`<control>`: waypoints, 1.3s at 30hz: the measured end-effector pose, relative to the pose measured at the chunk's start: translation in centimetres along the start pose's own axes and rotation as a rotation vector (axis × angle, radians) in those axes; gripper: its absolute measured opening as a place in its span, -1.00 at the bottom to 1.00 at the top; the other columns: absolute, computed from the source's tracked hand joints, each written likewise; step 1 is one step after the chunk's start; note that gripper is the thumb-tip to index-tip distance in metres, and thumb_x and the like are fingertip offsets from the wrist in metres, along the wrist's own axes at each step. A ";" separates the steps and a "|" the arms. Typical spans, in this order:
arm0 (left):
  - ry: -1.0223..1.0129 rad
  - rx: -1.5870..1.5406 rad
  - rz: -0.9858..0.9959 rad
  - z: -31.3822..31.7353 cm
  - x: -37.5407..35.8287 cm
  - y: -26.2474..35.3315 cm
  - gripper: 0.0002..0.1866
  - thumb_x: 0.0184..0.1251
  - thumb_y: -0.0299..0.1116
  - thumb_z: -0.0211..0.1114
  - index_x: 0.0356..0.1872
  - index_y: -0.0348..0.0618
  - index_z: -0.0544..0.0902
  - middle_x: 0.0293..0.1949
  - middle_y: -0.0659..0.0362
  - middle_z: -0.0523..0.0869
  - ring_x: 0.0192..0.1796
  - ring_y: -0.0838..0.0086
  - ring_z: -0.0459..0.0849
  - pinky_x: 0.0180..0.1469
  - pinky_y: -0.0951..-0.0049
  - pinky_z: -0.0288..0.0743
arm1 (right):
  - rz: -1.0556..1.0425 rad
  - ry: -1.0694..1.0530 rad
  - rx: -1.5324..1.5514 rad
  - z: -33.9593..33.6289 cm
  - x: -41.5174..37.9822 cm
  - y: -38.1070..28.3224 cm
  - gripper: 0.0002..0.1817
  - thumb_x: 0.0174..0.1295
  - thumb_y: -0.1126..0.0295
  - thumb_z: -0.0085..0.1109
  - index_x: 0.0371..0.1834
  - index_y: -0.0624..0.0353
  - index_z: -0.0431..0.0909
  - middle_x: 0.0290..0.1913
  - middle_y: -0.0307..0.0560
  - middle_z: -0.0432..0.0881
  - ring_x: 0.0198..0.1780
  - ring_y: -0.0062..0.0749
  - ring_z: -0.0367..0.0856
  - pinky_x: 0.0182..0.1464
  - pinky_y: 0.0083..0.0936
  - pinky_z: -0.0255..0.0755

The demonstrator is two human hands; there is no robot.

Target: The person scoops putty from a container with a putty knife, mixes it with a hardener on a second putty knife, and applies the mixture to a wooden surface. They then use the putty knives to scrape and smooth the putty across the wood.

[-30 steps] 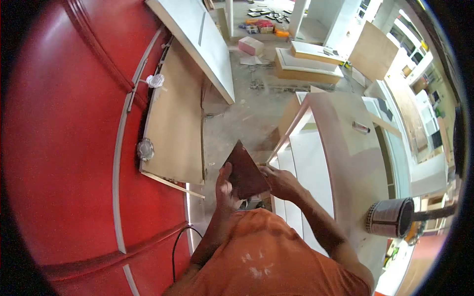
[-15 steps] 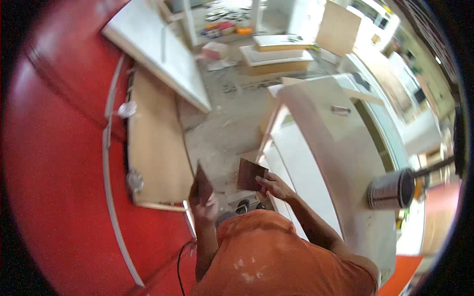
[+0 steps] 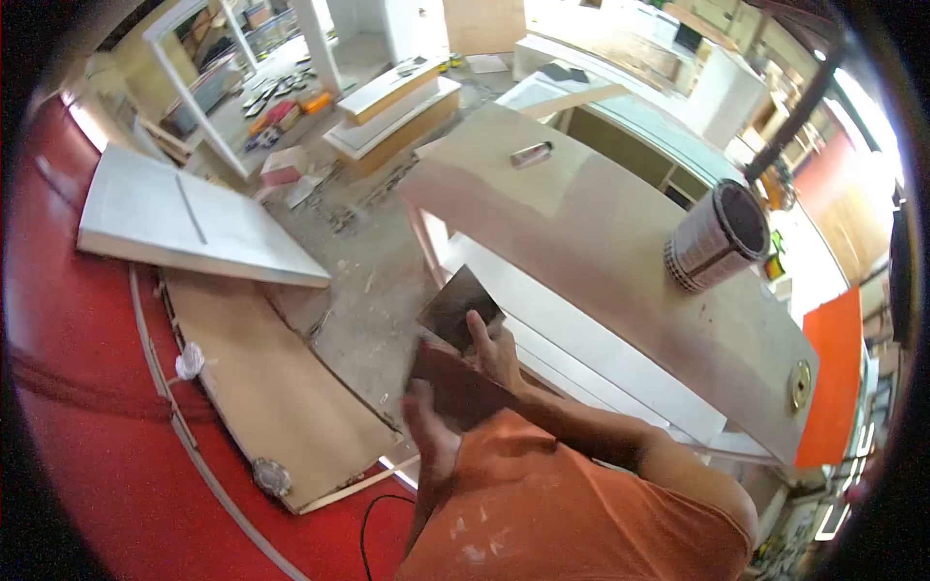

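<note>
My left hand (image 3: 431,426) is closed on a flat reddish-brown putty spreader (image 3: 460,389), its thumb along the edge. My right hand (image 3: 498,356) grips a second flat putty spreader (image 3: 459,308), dark brown and square, with the thumb pressed on its face. The two spreaders are close together in front of my orange shirt, the left one overlapping the lower part of the right one in this view. Beside my right arm is a long panel (image 3: 601,228) with smeared grey-beige patches. A large stained can (image 3: 699,254) and a small tube (image 3: 532,154) rest on it.
A brown board (image 3: 281,358) and a white panel (image 3: 184,218) lie at the left by a red surface (image 3: 87,407). Stepped white-topped boxes (image 3: 397,111) stand on the dusty floor (image 3: 363,276). A round yellowish lid-like disc (image 3: 798,385) is at the panel's near end.
My view has turned to the right. My hands have come together, and the two spreaders, apart before, now overlap. My left spreader has tilted to show its broad face.
</note>
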State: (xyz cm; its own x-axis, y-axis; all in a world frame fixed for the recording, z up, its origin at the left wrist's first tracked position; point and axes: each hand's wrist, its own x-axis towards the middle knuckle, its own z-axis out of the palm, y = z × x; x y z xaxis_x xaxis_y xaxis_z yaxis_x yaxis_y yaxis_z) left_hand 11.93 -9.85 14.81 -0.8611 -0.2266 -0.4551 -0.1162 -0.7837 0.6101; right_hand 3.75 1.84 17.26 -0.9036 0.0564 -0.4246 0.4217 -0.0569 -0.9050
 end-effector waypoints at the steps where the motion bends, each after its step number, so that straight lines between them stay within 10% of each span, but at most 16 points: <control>1: 0.028 0.161 0.214 -0.4 0.4 -0.6 -0.32 0.27 -0.12 0.29 0.32 -0.28 0.32 0.28 -0.03 0.39 0.29 0.21 0.38 0.22 0.21 0.38 | -0.182 0.013 -0.005 -0.6 -1.5 0.3 -0.68 0.42 0.24 0.04 -0.23 0.34 0.59 -0.40 -0.08 0.67 -0.32 -0.42 0.62 -0.26 -0.40 0.50; 2: 0.045 0.316 0.433 -0.1 0.9 -0.6 -0.30 0.27 -0.08 0.30 0.33 -0.24 0.32 0.29 0.00 0.39 0.29 0.21 0.37 0.21 0.20 0.40 | -0.369 0.030 -0.015 -1.1 -2.7 0.9 -0.67 0.45 0.26 -0.02 -0.19 0.36 0.59 -0.38 -0.07 0.69 -0.24 -0.44 0.63 -0.16 -0.39 0.50; 4: 0.147 0.046 0.032 -2.3 2.8 1.5 -0.40 0.31 0.01 0.26 0.23 -0.14 0.38 0.09 0.07 0.51 0.15 0.24 0.51 0.09 0.29 0.51 | -0.496 0.035 0.021 -1.7 -1.1 5.2 -0.68 0.47 0.29 -0.08 -0.11 0.37 0.55 -0.34 -0.07 0.68 -0.17 -0.45 0.62 -0.06 -0.40 0.49; 6: 0.315 0.275 0.122 -1.3 1.7 0.8 -0.34 0.33 0.02 0.23 0.26 -0.28 0.36 0.11 -0.03 0.53 0.14 0.20 0.54 0.14 0.16 0.50 | -1.009 -0.249 -0.144 -2.2 0.4 7.1 -0.64 0.48 0.21 -0.08 -0.01 0.34 0.50 -0.29 -0.13 0.66 -0.23 -0.43 0.60 -0.09 -0.37 0.49; 10: 0.071 0.207 0.118 -0.2 -0.2 1.0 -0.60 0.42 -0.08 0.13 0.11 -0.11 0.44 -0.19 0.16 0.61 -0.27 0.41 0.62 -0.37 0.42 0.53 | -0.249 -0.392 0.075 -4.4 1.1 4.8 -0.57 0.43 0.10 0.01 0.07 0.28 0.42 -0.39 -0.21 0.55 -0.38 -0.49 0.56 -0.36 -0.52 0.48; 14: -0.982 -0.874 -0.559 -3.9 2.7 -0.2 -0.79 0.53 -0.39 -0.13 -0.02 -0.30 0.38 -0.45 -0.01 0.56 -0.69 0.47 0.49 -0.75 0.56 0.28 | 0.073 -0.566 0.832 -3.8 2.6 4.1 -0.66 0.38 0.11 0.10 -0.16 0.23 0.55 -0.39 -0.26 0.58 -0.37 -0.63 0.55 -0.44 -0.58 0.39; 17: -0.868 -0.893 -0.632 -5.1 2.7 -0.8 -0.79 0.51 -0.40 -0.11 0.00 -0.31 0.38 -0.43 -0.01 0.57 -0.68 0.47 0.50 -0.75 0.55 0.29 | -0.321 -0.465 0.102 -3.0 -0.4 3.2 -0.68 0.28 0.28 0.21 -0.50 0.18 0.33 -0.36 -0.18 0.54 -0.25 -0.57 0.54 -0.23 -0.48 0.47; 19: -0.764 -0.841 -0.635 -5.0 2.9 -0.8 -0.78 0.50 -0.40 -0.10 0.01 -0.31 0.38 -0.42 -0.01 0.58 -0.68 0.48 0.50 -0.75 0.55 0.29 | -0.711 -0.895 -0.305 -2.6 -1.3 4.7 -0.70 0.20 0.44 0.21 -0.57 0.22 0.28 -0.32 -0.11 0.51 -0.17 -0.44 0.53 -0.14 -0.43 0.43; 20: -0.690 -0.807 -0.626 -4.9 3.0 -0.6 -0.78 0.50 -0.41 -0.10 0.02 -0.31 0.38 -0.42 -0.01 0.58 -0.68 0.48 0.51 -0.75 0.55 0.29 | -0.512 -1.091 -0.432 -2.8 -3.7 1.6 -0.69 0.20 0.41 0.24 -0.56 0.24 0.30 -0.31 -0.07 0.58 -0.19 -0.36 0.58 -0.11 -0.40 0.44; 22: -0.630 -0.779 -0.644 -4.3 3.4 -0.4 -0.77 0.49 -0.41 -0.09 0.03 -0.32 0.38 -0.41 -0.01 0.59 -0.67 0.48 0.51 -0.76 0.54 0.30 | -1.004 -0.673 0.020 -3.1 -2.9 2.9 -0.71 0.26 0.31 0.24 -0.51 0.22 0.41 -0.40 -0.09 0.63 -0.36 -0.38 0.61 -0.27 -0.47 0.48; 24: -0.779 -0.854 -0.758 -3.7 3.9 -0.4 -0.76 0.48 -0.42 -0.07 0.04 -0.32 0.38 -0.39 -0.01 0.59 -0.67 0.48 0.52 -0.76 0.54 0.30 | -0.212 -0.411 0.517 -5.4 -2.3 1.6 -0.70 0.31 0.21 0.21 -0.40 0.24 0.50 -0.49 -0.16 0.61 -0.55 -0.47 0.56 -0.47 -0.57 0.45; 27: -0.930 -0.934 -0.913 -2.8 4.0 -0.8 -0.75 0.47 -0.42 -0.06 0.05 -0.32 0.38 -0.38 -0.01 0.60 -0.67 0.49 0.52 -0.76 0.54 0.30 | -0.397 -0.365 0.325 -5.4 0.0 3.2 -0.65 0.33 0.12 0.17 -0.27 0.25 0.53 -0.40 -0.16 0.60 -0.40 -0.51 0.58 -0.37 -0.48 0.49; 29: -0.096 -0.166 -0.291 -2.8 3.3 -1.1 -0.79 0.48 -0.37 -0.06 -0.03 -0.29 0.43 -0.52 0.14 0.61 -0.51 0.36 0.58 -0.42 0.38 0.47 | -0.799 -0.434 -0.119 -4.6 -1.9 3.0 -0.62 0.31 0.19 0.20 -0.51 0.24 0.39 -0.61 -0.22 0.35 -0.49 -0.52 0.35 -0.43 -0.44 0.29; 31: 0.297 -0.415 -0.330 -1.5 4.8 -0.6 -0.72 0.38 -0.35 0.06 0.00 -0.30 0.48 -0.52 0.15 0.62 -0.62 0.58 0.57 -0.77 0.55 0.32 | -0.755 -0.544 -0.082 -4.1 -3.7 2.6 -0.54 0.24 0.22 0.30 -0.62 0.23 0.28 -0.65 -0.19 0.23 -0.54 -0.54 0.22 -0.49 -0.43 0.14; 36: -0.703 -1.037 -0.838 -5.0 5.5 -0.6 -0.56 0.42 -0.13 0.09 0.17 -0.20 0.47 -0.60 0.23 0.59 -0.70 0.32 0.49 -0.52 0.52 0.41 | -0.173 -0.314 0.734 -6.3 -0.4 2.7 -0.67 0.30 0.16 0.16 -0.10 0.21 0.49 -0.39 -0.21 0.56 -0.43 -0.62 0.52 -0.51 -0.59 0.45; 39: -0.810 -0.484 -0.674 -7.1 8.0 -1.9 -0.52 0.47 -0.04 0.04 0.24 -0.12 0.42 -0.40 0.13 0.65 -0.52 0.33 0.60 -0.43 0.45 0.52 | -0.834 -0.395 -0.010 -4.4 -1.2 4.6 -0.80 0.18 0.35 0.21 -0.46 0.24 0.45 -0.57 -0.17 0.42 -0.55 -0.49 0.41 -0.47 -0.38 0.31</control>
State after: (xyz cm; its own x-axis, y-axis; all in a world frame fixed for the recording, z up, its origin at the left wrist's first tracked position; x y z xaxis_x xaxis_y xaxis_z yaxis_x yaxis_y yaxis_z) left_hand 8.75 -14.29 5.42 -0.7818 0.6204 0.0616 -0.6211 -0.7837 0.0105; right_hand 7.09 5.89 13.49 -0.8747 -0.2687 0.4035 -0.3783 -0.1420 -0.9147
